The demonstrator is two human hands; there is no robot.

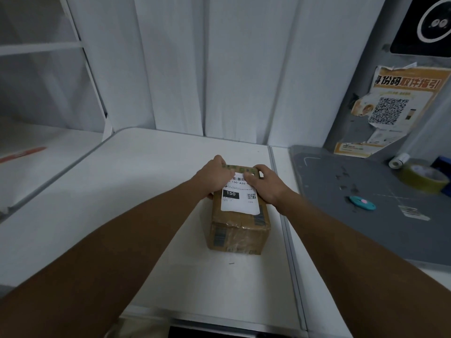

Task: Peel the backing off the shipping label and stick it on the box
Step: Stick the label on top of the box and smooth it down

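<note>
Shipping label (pixel 240 200): flat on top of box (pixel 238 230), white table (pixel 146 191).
Left hand (pixel 214 178) at label's 10 o'clock, right hand (pixel 264 185) at 2 o'clock; both open-palmed, fingers pressing label down.

White table (pixel 151 191) bare left of box (pixel 238 230), tape roll (pixel 424 178) well right

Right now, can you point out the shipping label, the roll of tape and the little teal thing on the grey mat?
shipping label (pixel 240 200): head view, its white middle.
roll of tape (pixel 424 179): head view, its outer side.
teal thing (pixel 362 202): head view, its top face.
</note>
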